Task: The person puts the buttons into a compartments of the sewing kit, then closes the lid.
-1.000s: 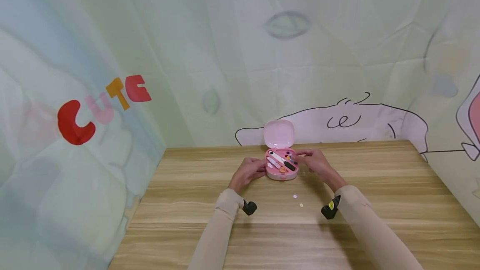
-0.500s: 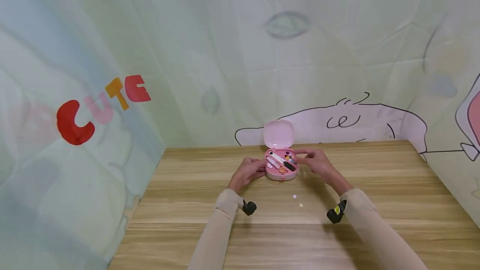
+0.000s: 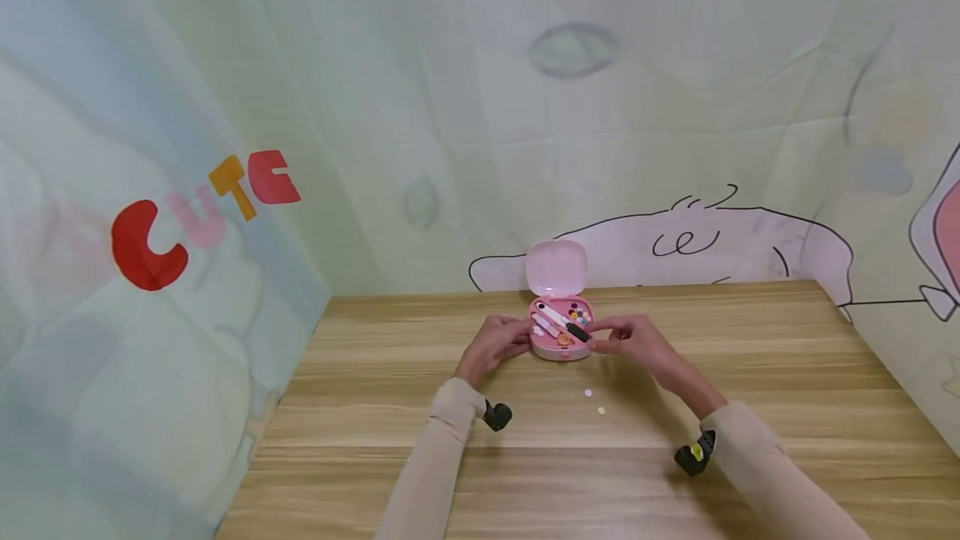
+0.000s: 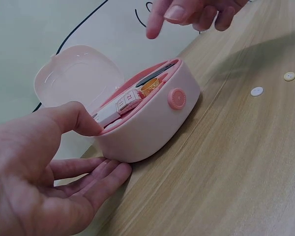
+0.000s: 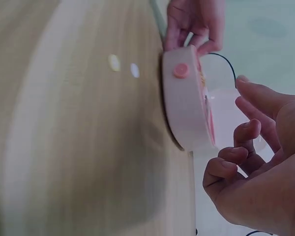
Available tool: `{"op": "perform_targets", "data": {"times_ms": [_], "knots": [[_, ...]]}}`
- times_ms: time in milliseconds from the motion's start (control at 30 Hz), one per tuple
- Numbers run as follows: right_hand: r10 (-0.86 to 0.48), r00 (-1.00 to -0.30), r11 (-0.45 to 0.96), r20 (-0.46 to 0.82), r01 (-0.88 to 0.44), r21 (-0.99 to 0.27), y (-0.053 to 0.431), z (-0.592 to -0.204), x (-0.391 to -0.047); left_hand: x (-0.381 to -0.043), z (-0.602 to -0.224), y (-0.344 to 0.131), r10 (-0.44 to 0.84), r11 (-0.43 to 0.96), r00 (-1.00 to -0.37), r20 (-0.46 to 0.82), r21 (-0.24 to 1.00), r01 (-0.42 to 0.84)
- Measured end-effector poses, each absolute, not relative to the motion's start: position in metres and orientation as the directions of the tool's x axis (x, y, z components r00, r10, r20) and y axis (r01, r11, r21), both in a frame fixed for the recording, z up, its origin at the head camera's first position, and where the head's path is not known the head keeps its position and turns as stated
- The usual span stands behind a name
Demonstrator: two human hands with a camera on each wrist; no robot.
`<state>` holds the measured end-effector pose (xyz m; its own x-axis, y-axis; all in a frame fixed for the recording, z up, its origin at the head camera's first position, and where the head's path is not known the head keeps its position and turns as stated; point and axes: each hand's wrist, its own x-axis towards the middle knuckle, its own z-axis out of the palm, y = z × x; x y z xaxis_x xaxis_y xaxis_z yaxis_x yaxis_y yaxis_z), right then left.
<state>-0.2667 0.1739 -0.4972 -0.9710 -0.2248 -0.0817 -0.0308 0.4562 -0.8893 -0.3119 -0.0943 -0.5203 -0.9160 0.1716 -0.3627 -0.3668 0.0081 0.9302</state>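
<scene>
A pink and white sewing box [image 3: 561, 354] stands on the table with its lid [image 3: 557, 268] raised. My left hand [image 3: 497, 344] grips the box's left side, thumb on the rim and the other fingers low against the wall. Inside lie a folded tape measure [image 4: 128, 101], an orange ring-like piece [image 4: 150, 87], a slim black-and-white tool [image 3: 576, 331] and several small colourful buttons [image 3: 579, 317]. My right hand [image 3: 633, 344] hovers at the box's right front, thumb and index finger apart, the other fingers loosely bent. Nothing shows between its fingers.
A white button [image 3: 588, 392] and a yellowish button [image 3: 601, 411] lie on the wooden table [image 3: 360, 423] in front of the box. Close behind the table's back edge hangs a printed cloth [image 3: 420, 123].
My right hand has drawn back from the button compartment, toward me and along the box's right side. The left hand keeps its grip, and the two loose buttons lie where they were.
</scene>
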Motion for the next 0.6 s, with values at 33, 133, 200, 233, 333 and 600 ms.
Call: {"op": "perform_targets", "data": {"times_ms": [33,133,200,233,333,600], "knots": [[-0.237,-0.968,0.456,-0.078,-0.04,-0.889,0.174,-0.499,-0.264,-0.311,-0.519,-0.095,0.177,0.009,-0.917,-0.358,0.932,-0.363],[-0.281,-0.958,0.461,-0.064,-0.077,-0.884,0.174,-0.504,-0.257,-0.31,-0.518,-0.095,0.187,0.009,-0.917,-0.352,0.934,-0.357],[-0.317,-0.947,0.464,-0.048,-0.111,-0.879,0.175,-0.509,-0.253,-0.31,-0.518,-0.095,0.189,0.01,-0.916,-0.355,0.933,-0.359],[-0.333,-0.942,0.466,-0.043,-0.124,-0.876,0.176,-0.512,-0.251,-0.311,-0.518,-0.095,0.188,0.011,-0.915,-0.357,0.932,-0.361],[-0.392,-0.92,0.472,-0.007,-0.194,-0.86,0.176,-0.521,-0.246,-0.311,-0.518,-0.096,0.185,0.016,-0.915,-0.358,0.932,-0.362],[-0.462,-0.883,0.515,0.082,-0.342,-0.786,0.178,-0.539,-0.242,-0.311,-0.519,-0.096,0.183,0.026,-0.916,-0.357,0.933,-0.359]]}}
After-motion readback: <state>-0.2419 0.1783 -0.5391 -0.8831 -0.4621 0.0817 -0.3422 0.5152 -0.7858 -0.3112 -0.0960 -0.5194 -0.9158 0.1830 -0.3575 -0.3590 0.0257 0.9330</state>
